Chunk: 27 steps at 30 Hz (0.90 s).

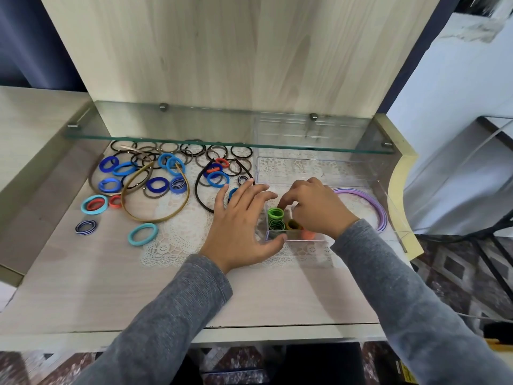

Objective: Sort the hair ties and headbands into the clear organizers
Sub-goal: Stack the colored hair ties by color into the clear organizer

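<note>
A small clear organizer [294, 239] stands on the lace mat and holds upright green hair ties [275, 213], an olive one [293, 224] and an orange one [307, 234]. My right hand [319, 208] curls down into it, fingertips pinching the top green tie. My left hand [240, 226] lies spread beside the box, its thumb against the front left corner. Purple headbands [376, 208] lie in a larger clear organizer [311, 169] behind. Loose blue hair ties [156, 185], teal ones [143, 233], thin brown ones [191, 149], a gold headband [155, 216] and a black headband [200, 197] cover the left of the table.
A glass shelf [222, 141] hangs low over the back of the table, with another clear drawer unit [305, 127] behind it. Wooden side panels close in left and right. The table's front edge [249, 327] is near my body.
</note>
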Each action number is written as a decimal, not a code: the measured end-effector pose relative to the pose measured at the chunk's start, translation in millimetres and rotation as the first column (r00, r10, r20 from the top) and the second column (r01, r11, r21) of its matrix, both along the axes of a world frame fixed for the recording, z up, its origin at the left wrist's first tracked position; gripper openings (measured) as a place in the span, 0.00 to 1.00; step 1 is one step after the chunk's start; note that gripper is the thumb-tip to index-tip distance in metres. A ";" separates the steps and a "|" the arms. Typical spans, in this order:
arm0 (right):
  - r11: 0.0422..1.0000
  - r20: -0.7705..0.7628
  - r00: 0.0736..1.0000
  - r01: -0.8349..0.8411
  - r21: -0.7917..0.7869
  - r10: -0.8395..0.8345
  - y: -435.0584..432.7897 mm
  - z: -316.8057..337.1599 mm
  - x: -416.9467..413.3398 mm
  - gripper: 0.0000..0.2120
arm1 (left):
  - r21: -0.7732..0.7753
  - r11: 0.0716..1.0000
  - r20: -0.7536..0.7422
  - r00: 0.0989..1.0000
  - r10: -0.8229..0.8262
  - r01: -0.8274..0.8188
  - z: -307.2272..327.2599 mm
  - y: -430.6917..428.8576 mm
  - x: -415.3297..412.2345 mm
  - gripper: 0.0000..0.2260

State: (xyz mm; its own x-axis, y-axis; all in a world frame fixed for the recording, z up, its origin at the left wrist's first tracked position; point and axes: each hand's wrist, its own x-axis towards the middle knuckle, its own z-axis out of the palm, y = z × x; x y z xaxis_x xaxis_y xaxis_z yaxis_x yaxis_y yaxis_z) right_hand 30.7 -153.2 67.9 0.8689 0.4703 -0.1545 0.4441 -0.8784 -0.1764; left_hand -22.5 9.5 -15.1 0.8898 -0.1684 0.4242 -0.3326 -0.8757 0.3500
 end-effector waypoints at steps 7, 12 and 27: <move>1.000 0.016 1.000 -0.013 -0.022 0.014 3.3 -0.5 -3.0 0.21 | -0.017 1.000 0.013 1.000 0.005 -0.005 -0.2 -0.4 0.0 0.30; 0.999 0.012 1.000 -0.017 -0.029 0.018 3.8 -1.2 -2.1 0.20 | -0.011 1.000 0.017 1.000 0.006 -0.006 -0.1 -0.8 -0.6 0.30; 0.997 0.041 0.997 -0.070 -0.018 0.070 -26.3 -6.9 -9.7 0.20 | 0.032 0.999 0.004 1.000 0.007 -0.007 -2.2 -1.4 0.4 0.28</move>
State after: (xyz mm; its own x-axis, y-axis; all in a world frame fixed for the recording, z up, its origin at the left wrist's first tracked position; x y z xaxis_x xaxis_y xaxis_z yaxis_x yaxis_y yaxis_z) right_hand 21.1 -179.5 61.0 0.8397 0.5280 -0.1274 0.5113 -0.8475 -0.1426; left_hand -22.1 8.1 -17.3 0.8892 -0.1755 0.4225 -0.3278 -0.8886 0.3207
